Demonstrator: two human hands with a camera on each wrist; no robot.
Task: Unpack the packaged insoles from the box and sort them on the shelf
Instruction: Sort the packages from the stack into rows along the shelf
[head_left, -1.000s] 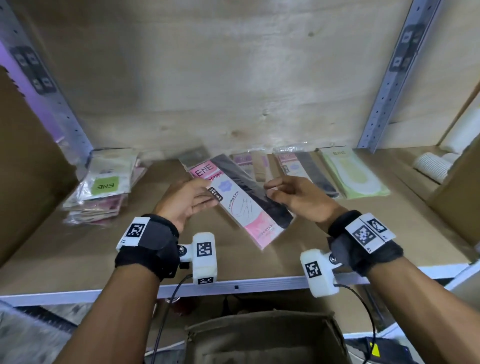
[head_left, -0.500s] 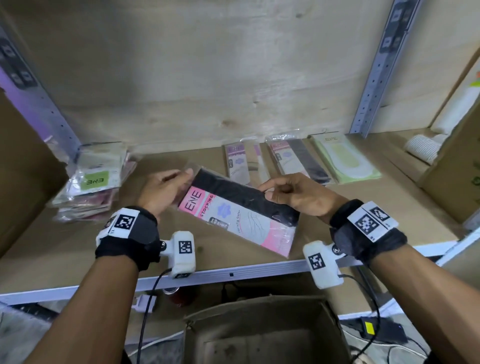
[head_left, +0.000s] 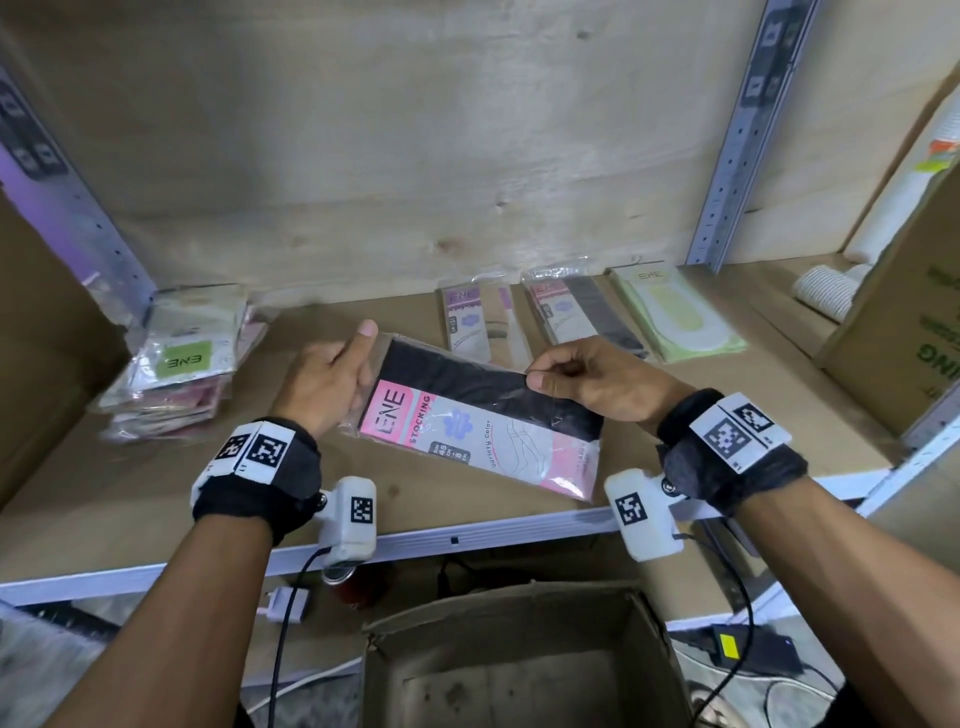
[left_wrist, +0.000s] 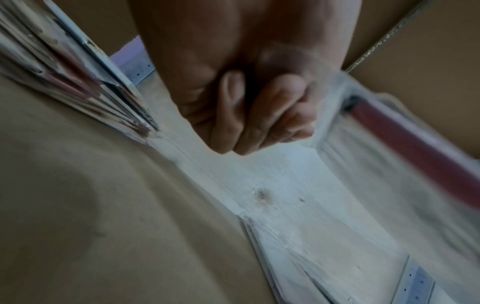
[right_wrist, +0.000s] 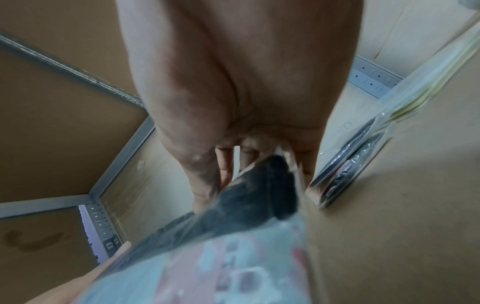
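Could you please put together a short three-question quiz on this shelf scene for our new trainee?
1. True or false: both hands hold the pink-and-black packet above the shelf.
2. Which packet lying at the back matches it? A) purple packet B) pink-and-black shelf packet C) green packet
3. Fill in: the stack of packets lies toward the shelf's ____ end.

Key: 1 true: left hand and right hand both grip it. 2 B. 3 left.
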